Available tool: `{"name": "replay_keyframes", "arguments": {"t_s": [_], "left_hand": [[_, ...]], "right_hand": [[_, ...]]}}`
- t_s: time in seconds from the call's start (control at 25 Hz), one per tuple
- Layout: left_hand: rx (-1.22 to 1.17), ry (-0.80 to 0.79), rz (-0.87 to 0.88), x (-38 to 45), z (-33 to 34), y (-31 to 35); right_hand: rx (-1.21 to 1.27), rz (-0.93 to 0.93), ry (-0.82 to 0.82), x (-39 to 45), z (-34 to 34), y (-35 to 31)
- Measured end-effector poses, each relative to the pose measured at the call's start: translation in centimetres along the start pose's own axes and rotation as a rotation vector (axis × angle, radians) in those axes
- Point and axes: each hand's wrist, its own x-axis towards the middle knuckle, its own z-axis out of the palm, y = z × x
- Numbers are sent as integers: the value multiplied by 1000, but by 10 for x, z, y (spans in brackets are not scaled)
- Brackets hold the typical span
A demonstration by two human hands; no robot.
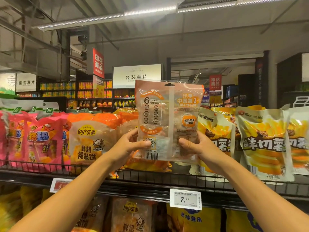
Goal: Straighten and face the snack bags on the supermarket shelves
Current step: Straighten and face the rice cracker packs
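Item: Lay's rice-cracker bag (168, 121), orange/clear, held up in front of top shelf rail (150, 177).
- Hidden/unclear: bag's front face turned away from camera; back panel w/ barcode, centre seam and small print shows, small print too blurred to read. Lower corners covered by thumbs. Bags behind it blocked from view. Red price tag (60, 185) left of bag partly hidden by forearm. Lower-shelf bags cut off at frame bottom.
- Orientation: long axis upright, hang-hole end up, barcode end down; slight tilt, top edge lower at right.
- Grip: left hand (128, 144) holds bag's lower left edge, thumb on back panel, fingers behind. Right hand (200, 146) holds lower right edge the same way.
- Neighbours: matching Lay's bag (90, 141) left of held bag, front out, upright. Pink snack bags (38, 139) further left. Yellow fresh-cut potato bags (262, 143) right of held bag, upright. White 7.90 price tag (185, 199) below it on rail.
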Motion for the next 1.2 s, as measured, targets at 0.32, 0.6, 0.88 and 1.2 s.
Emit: {"name": "replay_keyframes", "arguments": {"t_s": [0.32, 0.6, 0.88, 1.2], "left_hand": [[173, 13, 34, -1, -6, 3], [397, 40, 71, 0, -8, -1], [460, 46, 78, -1, -13, -3], [397, -20, -27, -8, -24, -2]], "right_hand": [[-41, -23, -6, 0, -5, 5], [-152, -115, 7, 4, -3, 8], [-189, -168, -26, 3, 1, 8], [-53, -76, -84, -5, -3, 6]]}}
